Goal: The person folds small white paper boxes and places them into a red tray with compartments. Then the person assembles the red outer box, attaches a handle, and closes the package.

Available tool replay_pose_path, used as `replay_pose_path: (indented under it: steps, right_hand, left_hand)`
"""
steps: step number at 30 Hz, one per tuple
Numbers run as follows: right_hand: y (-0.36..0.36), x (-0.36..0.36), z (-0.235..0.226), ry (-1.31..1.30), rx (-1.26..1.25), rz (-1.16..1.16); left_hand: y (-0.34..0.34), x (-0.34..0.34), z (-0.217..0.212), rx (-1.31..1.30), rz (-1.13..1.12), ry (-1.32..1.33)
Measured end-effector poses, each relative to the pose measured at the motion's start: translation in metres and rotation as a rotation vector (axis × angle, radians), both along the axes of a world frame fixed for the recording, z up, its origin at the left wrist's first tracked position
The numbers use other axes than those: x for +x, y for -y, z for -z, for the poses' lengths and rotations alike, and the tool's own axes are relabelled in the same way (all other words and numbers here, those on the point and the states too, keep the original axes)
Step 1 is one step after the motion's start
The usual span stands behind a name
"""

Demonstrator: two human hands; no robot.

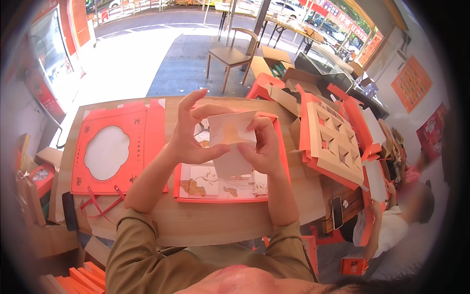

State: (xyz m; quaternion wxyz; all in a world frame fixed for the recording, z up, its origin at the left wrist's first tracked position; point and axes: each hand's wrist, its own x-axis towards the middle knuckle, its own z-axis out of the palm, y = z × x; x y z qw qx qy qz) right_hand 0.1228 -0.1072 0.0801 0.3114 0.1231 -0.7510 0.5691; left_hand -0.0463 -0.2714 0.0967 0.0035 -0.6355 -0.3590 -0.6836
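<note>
In front of my chest I hold a small pale sheet of card (pixel 226 165) with a tan patch near its middle. My left hand (pixel 188 134) grips its left side, thumb in front and fingers arched over the top edge. On its right side my right hand (pixel 264 149) pinches it with the thumb and bent fingers. Below the hands, a shallow red box (pixel 281 161) lies on the table, with white pieces (pixel 203 179) printed with gold and grey leaves inside. My hands and the card hide part of it.
At left on the wooden table (pixel 196 225) lies a red box lid (pixel 152 147) with a scalloped window and ribbon handles. Cardboard inserts (pixel 338 142) lie in red trays at right. A phone (pixel 337 212) rests near another person (pixel 387 230). A chair (pixel 230 56) stands beyond.
</note>
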Motion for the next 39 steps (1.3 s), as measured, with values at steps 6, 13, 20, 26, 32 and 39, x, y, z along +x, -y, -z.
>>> replay_pose_path:
  steps: [6,13,20,26,32,39]
  right_hand:
    - [0.015,-0.004,-0.011,-0.118,-0.058,0.04]
    - [0.01,0.003,-0.016,-0.086,0.075,0.038]
    - [0.013,0.005,-0.019,-0.05,0.068,-0.005]
    - [0.011,0.006,-0.018,-0.048,-0.093,-0.043]
    - [0.001,0.004,-0.021,-0.004,-0.509,0.076]
    - [0.001,0.002,-0.021,0.266,-0.674,0.049]
  left_hand:
    - [0.004,-0.01,-0.004,-0.074,0.141,-0.118]
    - [0.006,0.001,-0.009,-0.021,-0.044,-0.241]
    - [0.013,-0.003,-0.01,-0.09,-0.014,-0.2]
    - [0.01,-0.006,-0.006,-0.183,0.11,-0.251]
    - [0.012,-0.007,-0.013,-0.211,0.051,-0.254]
    - [-0.002,-0.008,-0.004,-0.008,-0.506,-0.812]
